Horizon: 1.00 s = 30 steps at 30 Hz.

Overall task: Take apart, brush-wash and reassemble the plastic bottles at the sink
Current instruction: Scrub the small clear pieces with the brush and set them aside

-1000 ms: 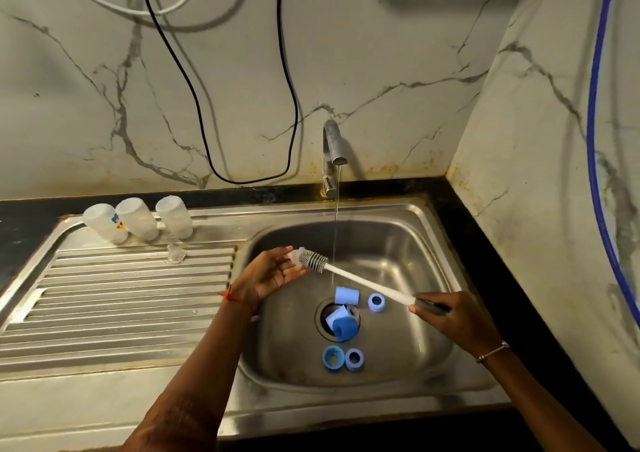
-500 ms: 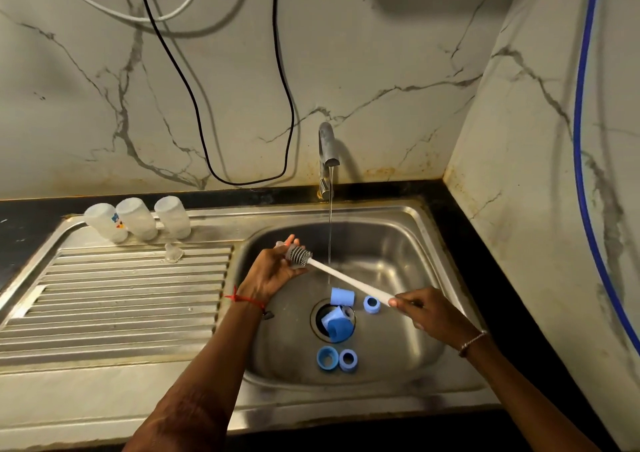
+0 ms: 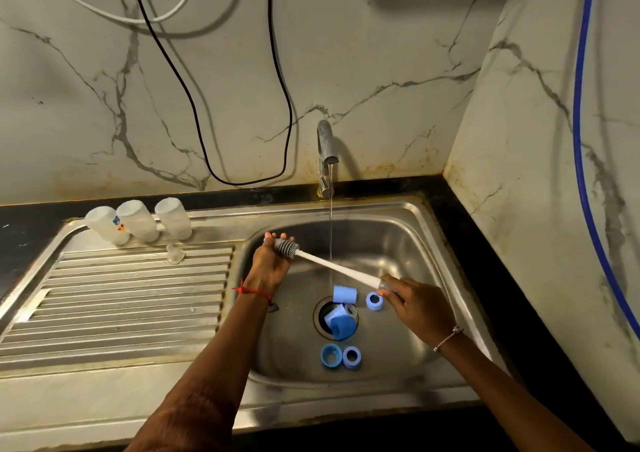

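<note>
My left hand (image 3: pixel 268 266) is curled over the sink basin (image 3: pixel 398 244), pinching a small clear bottle part (image 3: pixel 277 242) against the grey bristle head (image 3: pixel 288 248) of a white bottle brush (image 3: pixel 332 265). My right hand (image 3: pixel 419 304) grips the brush's handle end. Three clear plastic bottles (image 3: pixel 136 219) stand upside down at the back of the drainboard (image 3: pixel 121 296), with a clear teat (image 3: pixel 175 253) lying just in front of them. Blue caps (image 3: pixel 344 294) and blue screw rings (image 3: pixel 352 356) lie on the basin floor, one cap (image 3: pixel 341 323) over the drain.
The tap (image 3: pixel 325 147) runs a thin stream of water (image 3: pixel 331 226) into the basin, just behind the brush shaft. Black and white cables (image 3: pixel 277 88) hang on the marble wall, a blue hose (image 3: pixel 581 140) at the right. Black countertop borders the sink.
Both hands and the brush have shifted left, away from the stream. My left hand has closed further around the brush head and the clear part.
</note>
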Motion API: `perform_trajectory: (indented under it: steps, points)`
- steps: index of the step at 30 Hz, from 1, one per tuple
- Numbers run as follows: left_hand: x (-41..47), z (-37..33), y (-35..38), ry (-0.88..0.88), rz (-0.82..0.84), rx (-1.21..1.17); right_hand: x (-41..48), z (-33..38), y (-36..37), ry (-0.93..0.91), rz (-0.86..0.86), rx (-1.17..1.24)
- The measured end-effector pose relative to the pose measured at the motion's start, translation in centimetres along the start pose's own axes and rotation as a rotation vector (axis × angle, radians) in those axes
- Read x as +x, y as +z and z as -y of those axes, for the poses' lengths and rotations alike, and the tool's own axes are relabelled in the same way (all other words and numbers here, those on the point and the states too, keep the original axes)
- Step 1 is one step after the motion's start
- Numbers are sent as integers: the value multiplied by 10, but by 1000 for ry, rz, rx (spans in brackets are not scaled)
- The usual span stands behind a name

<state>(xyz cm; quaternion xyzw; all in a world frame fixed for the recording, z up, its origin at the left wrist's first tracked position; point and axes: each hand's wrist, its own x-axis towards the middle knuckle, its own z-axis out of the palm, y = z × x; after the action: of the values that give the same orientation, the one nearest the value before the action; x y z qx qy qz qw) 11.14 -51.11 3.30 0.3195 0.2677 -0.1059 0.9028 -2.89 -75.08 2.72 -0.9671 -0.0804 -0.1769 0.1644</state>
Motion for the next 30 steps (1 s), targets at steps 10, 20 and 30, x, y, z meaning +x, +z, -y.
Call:
perform_trajectory:
  steps: [10,20,30]
  points:
    - [-5,-20,3,2,123,-33,14,9,-9,697,624,1095]
    - [10,-24,-2,-1,48,-55,17,8,5,457,348,895]
    - [21,-23,-9,26,-78,27,20,22,18,228,256,398]
